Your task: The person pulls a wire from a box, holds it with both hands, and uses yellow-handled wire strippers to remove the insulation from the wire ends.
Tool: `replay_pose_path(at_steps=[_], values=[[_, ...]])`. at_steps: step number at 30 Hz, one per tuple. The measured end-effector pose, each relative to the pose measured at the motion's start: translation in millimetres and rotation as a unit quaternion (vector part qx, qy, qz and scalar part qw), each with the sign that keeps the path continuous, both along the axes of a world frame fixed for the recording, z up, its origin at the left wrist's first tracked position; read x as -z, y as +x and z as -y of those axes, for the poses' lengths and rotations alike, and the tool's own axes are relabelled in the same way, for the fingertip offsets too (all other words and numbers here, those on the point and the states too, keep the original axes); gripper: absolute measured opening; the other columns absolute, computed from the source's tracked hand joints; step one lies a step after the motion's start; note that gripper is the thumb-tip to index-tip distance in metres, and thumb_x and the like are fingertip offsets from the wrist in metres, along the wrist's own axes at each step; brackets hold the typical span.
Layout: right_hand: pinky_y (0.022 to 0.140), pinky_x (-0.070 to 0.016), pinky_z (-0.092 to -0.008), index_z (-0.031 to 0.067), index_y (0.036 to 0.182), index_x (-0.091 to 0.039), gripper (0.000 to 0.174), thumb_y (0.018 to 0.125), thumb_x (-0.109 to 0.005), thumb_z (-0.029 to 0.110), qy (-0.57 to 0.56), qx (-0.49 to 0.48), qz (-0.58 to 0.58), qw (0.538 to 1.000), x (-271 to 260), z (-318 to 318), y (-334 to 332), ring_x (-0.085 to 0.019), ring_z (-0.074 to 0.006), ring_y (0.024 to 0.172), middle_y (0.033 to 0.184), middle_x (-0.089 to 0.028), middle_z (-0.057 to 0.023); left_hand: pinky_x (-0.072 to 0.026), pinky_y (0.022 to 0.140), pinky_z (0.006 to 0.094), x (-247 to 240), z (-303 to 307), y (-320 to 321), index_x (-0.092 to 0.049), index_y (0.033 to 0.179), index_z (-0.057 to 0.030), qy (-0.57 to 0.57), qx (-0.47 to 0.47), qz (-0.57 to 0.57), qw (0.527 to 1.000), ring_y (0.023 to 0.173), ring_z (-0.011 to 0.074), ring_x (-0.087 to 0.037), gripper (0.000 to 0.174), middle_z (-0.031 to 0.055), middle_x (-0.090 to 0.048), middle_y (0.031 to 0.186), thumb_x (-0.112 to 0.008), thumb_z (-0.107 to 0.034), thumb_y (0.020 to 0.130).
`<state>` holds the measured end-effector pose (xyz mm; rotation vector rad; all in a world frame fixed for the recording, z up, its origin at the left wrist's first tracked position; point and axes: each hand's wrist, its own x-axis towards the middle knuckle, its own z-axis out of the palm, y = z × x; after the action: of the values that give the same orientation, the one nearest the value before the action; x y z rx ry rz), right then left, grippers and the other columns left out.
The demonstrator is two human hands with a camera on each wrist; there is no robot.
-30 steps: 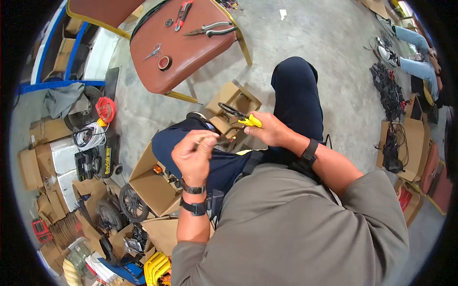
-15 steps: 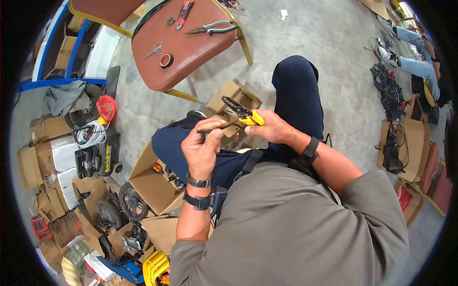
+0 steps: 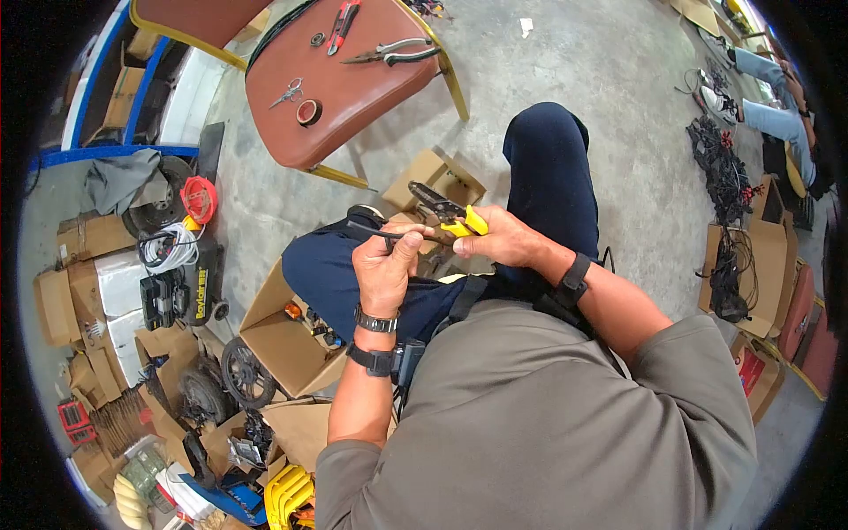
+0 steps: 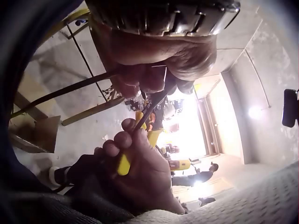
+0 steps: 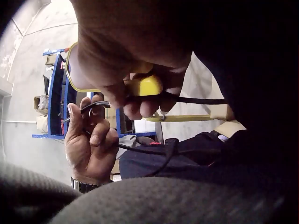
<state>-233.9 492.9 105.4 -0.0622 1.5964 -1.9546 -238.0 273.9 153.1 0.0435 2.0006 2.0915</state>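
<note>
My right hand (image 3: 505, 238) grips a tool with yellow handles (image 3: 468, 223) and a dark head, which points up and left in the head view. A black cable (image 3: 375, 231) runs between the hands, and my left hand (image 3: 384, 269) pinches it between thumb and fingers. In the right wrist view the left hand (image 5: 93, 149) has the cable (image 5: 140, 149) passing by its fingers, while the yellow handle (image 5: 148, 86) lies in the right hand (image 5: 135, 56). The left wrist view shows the cable reaching from the left hand (image 4: 154, 56) to the right hand (image 4: 145, 172).
A brown chair (image 3: 353, 79) holds pliers (image 3: 393, 53), a red cutter (image 3: 344, 26), small scissors (image 3: 290, 92) and a tape roll (image 3: 308, 112). Open cardboard boxes (image 3: 287, 349) stand beside and between the legs. Another person's legs (image 3: 773, 124) show at right.
My left hand has moved up and right, closer to the right hand, with the cable now stretched between them. The right hand, still holding the tool, has barely moved.
</note>
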Motion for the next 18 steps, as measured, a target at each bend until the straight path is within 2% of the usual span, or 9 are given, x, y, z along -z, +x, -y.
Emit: replay_pose_path(at_steps=[4, 6, 7, 8, 11, 12, 15, 18], values=[[0.077, -0.0498, -0.0307, -0.0007, 0.104, -0.064, 0.024, 0.084, -0.074, 0.01, 0.056, -0.012, -0.04, 0.998, -2.4, 1.1, 1.4, -0.059, -0.0124, 0.081, 0.086, -0.067, -0.0036, -0.0362, 0.047, 0.0202, -5.1, 0.2, 2.5, -0.07, 0.092, 0.0025, 0.009, 0.006, 0.054, 0.998, 0.053, 0.0053, -0.047, 0.02, 0.0113, -0.072, 0.086, -0.07, -0.017, 0.093], [0.079, -0.0496, -0.0308, -0.0007, 0.106, -0.064, 0.027, 0.084, -0.075, 0.01, 0.086, -0.036, -0.042, 0.995, -6.5, -0.1, 0.7, -0.059, -0.0124, 0.083, 0.089, -0.068, -0.0037, -0.0357, 0.046, 0.02, -6.7, -4.1, 6.5, -0.069, 0.091, 0.0019, 0.004, 0.049, 0.038, 0.998, 0.052, 0.0053, -0.046, 0.019, 0.0114, -0.072, 0.084, -0.07, -0.017, 0.092], [0.079, -0.0496, -0.0307, -0.0005, 0.106, -0.064, 0.027, 0.083, -0.075, 0.011, 0.073, -0.036, -0.053, 0.995, -3.8, -0.6, 1.3, -0.059, -0.0123, 0.083, 0.089, -0.068, -0.0037, -0.0355, 0.046, 0.0199, -10.2, -6.6, 7.5, -0.069, 0.091, 0.0016, 0.001, 0.07, 0.028, 0.997, 0.051, 0.0053, -0.046, 0.019, 0.0114, -0.072, 0.082, -0.071, -0.017, 0.092], [0.08, -0.0496, -0.0305, -0.0003, 0.106, -0.064, 0.028, 0.083, -0.075, 0.011, 0.06, -0.037, -0.065, 0.995, 1.5, -1.2, 2.1, -0.059, -0.0121, 0.083, 0.09, -0.068, -0.0036, -0.0365, 0.045, 0.0196, -17.9, -6.2, 7.4, -0.066, 0.085, -0.0001, -0.017, 0.071, 0.07, 0.995, 0.051, 0.0061, -0.048, 0.018, 0.0144, -0.072, 0.086, -0.07, -0.016, 0.093], [0.081, -0.0498, -0.0303, 0.0004, 0.107, -0.064, 0.029, 0.083, -0.076, 0.011, -0.001, -0.032, -0.049, 0.998, 9.9, -3.4, -1.2, -0.059, -0.0122, 0.084, 0.092, -0.068, -0.0031, -0.038, 0.045, 0.0194, -3.0, 3.6, 3.9, -0.063, 0.08, -0.0018, 0.061, -0.011, 0.095, 0.993, 0.05, 0.007, -0.049, 0.019, 0.0172, -0.071, 0.089, -0.068, -0.015, 0.093], [0.081, -0.0499, -0.0303, 0.0007, 0.108, -0.064, 0.029, 0.083, -0.076, 0.011, -0.024, -0.028, -0.034, 0.999, 10.6, -3.7, -2.9, -0.059, -0.0123, 0.084, 0.093, -0.068, -0.0029, -0.0387, 0.045, 0.0197, -2.6, 6.8, 2.3, -0.061, 0.077, -0.0024, 0.056, -0.017, 0.105, 0.993, 0.05, 0.0077, -0.049, 0.022, 0.0194, -0.071, 0.093, -0.067, -0.015, 0.094], [0.083, -0.0503, -0.0303, 0.0005, 0.11, -0.063, 0.029, 0.086, -0.074, 0.013, -0.027, -0.057, -0.015, 0.998, 8.3, -3.2, -2.5, -0.062, -0.013, 0.087, 0.095, -0.069, -0.0036, -0.0388, 0.045, 0.0193, -8.2, 4.9, -1.4, -0.061, 0.078, -0.0019, 0.05, -0.036, 0.088, 0.994, 0.05, 0.0076, -0.049, 0.023, 0.0196, -0.071, 0.092, -0.066, -0.016, 0.095], [0.086, -0.0501, -0.0297, -0.0005, 0.113, -0.062, 0.031, 0.088, -0.072, 0.016, -0.079, -0.071, 0.054, 0.993, 7.5, -2.8, -1.7, -0.064, -0.0131, 0.092, 0.098, -0.068, -0.0044, -0.0366, 0.045, 0.0203, -11.7, 4.2, -6.8, -0.062, 0.079, -0.0026, 0.049, -0.058, 0.071, 0.995, 0.049, 0.0083, -0.047, 0.023, 0.0189, -0.072, 0.088, -0.066, -0.018, 0.096]])
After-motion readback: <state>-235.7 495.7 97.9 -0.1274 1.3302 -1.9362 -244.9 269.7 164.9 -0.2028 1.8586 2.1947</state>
